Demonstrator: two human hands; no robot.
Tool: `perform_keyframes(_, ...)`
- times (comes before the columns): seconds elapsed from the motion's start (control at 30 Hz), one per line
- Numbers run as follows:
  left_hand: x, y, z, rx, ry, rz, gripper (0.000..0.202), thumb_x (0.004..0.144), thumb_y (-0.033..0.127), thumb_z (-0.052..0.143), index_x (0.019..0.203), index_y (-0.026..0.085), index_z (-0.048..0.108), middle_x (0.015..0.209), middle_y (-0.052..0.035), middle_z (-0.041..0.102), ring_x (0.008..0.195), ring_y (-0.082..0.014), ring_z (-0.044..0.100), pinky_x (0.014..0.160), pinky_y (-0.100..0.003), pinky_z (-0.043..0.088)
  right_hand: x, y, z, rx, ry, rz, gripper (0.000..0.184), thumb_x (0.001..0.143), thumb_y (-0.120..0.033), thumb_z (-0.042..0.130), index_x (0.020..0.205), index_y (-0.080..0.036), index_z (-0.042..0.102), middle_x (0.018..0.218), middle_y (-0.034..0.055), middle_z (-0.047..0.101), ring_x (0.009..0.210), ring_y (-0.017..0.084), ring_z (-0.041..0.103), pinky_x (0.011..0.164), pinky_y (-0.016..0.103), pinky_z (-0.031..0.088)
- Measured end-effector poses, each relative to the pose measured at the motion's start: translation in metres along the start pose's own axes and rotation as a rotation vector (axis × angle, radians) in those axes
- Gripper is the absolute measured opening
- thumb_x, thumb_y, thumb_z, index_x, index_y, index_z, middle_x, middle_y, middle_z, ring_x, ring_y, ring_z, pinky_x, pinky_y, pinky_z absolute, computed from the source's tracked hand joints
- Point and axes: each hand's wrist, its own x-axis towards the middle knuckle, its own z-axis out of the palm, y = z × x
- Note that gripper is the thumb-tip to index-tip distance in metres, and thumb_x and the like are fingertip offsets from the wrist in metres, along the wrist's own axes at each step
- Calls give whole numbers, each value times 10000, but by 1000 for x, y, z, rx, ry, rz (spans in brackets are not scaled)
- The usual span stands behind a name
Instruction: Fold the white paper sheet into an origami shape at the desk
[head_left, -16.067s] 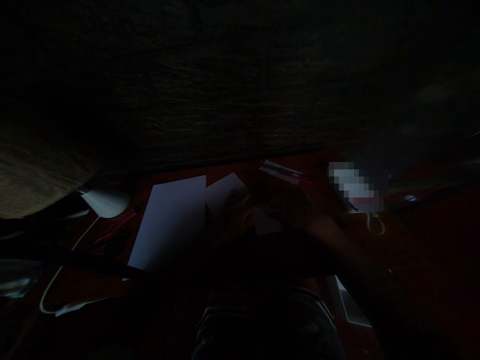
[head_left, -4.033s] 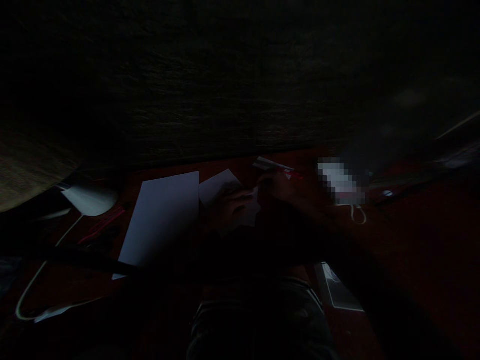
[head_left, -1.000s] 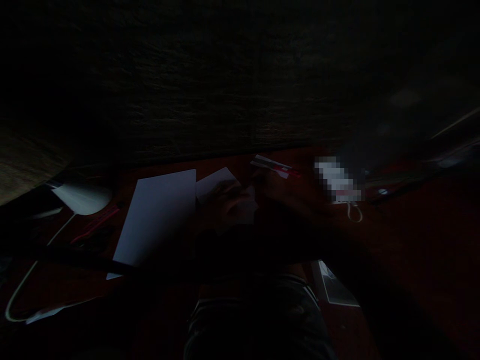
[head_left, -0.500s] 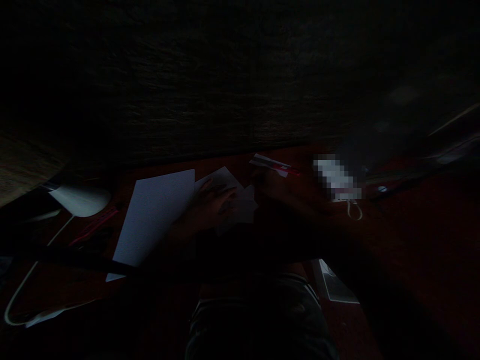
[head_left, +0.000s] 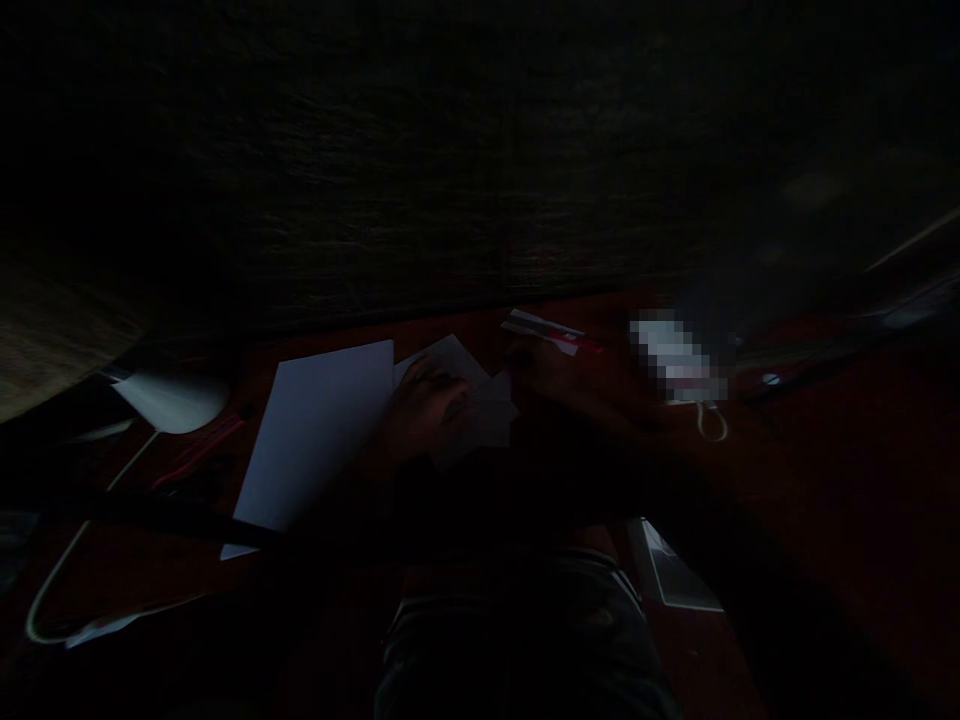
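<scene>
Both grips close together, super dim though

Left grip [head_left: 424, 408] is palm down, fingers [head_left: 448, 386] bent and pointing kinda rightward; right grip [head_left: 547, 368] sits a bit higher in view, honestly too dark to make out its finger pose. Right forearm [head_left: 667, 480] slants in from the lower right, left forearm's mostly lost in shadow.

I found the pale paper [head_left: 492, 422] angular-edged and dimly lit, its parts overlapping, lying partly beneath my left hand [head_left: 426, 408]
</scene>
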Motion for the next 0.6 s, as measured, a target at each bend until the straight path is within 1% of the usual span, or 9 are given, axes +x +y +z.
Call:
perform_keyframes(0.1,3,4,10,4,-5,32,285,985,320,588,1224,220,705,1142,-82,747,1141,-301,647,1222,-589,327,-1,-1,0,-19,2,6,213,913,-186,682,1102,-231,769,1127,61,808,1044,235,757,920,334,575)
perform_keyframes(0.17,6,7,17,16,-5,46,382,983,350,595,1320,192,681,1204,-115,704,1173,-317,618,1194,-575,368,-1,-2,1,-45,4,17,211,918,-198,674,1101,-242,770,1134,59,807,1049,241,756,919,340,574)
perform_keyframes(0.2,7,9,20,21,-3,45,408,983,365,597,1336,179,678,1212,-128,683,1178,-324,603,1176,-566,390,-2,-2,2,-59,5,26,207,925,-207,667,1101,-248,769,1132,57,808,1044,243,757,913,340,575)
perform_keyframes(0.27,9,11,23,20,7,31,411,980,393,603,1317,177,697,1197,-132,655,1171,-331,579,1132,-549,432,-3,-3,2,-79,13,34,201,936,-232,662,1107,-261,764,1132,50,807,1034,239,757,896,332,574)
perform_keyframes(0.33,10,12,23,3,7,33,377,981,389,599,1283,193,711,1195,-123,651,1162,-328,565,1099,-539,454,-5,-6,3,-98,23,31,201,933,-280,682,1120,-268,755,1133,50,805,1034,240,754,890,329,573)
perform_keyframes(0.47,12,13,20,-38,-4,87,324,976,280,573,1268,208,693,1301,-102,671,1195,-312,554,1123,-540,427,-9,-12,3,-154,26,11,290,902,-412,744,1136,-242,738,1170,87,790,1084,264,738,911,342,564)
perform_keyframes(0.53,12,14,20,-47,-8,99,319,968,259,574,1259,196,687,1333,-103,676,1211,-309,555,1133,-540,416,-10,-15,3,-176,25,6,325,893,-438,757,1144,-232,729,1203,99,778,1117,270,726,921,343,557)
perform_keyframes(0.6,13,14,20,-53,-16,105,305,969,264,573,1241,193,691,1324,-103,688,1210,-308,561,1132,-542,417,-10,-16,3,-182,28,12,333,892,-438,762,1147,-228,722,1212,105,772,1130,270,719,924,341,554)
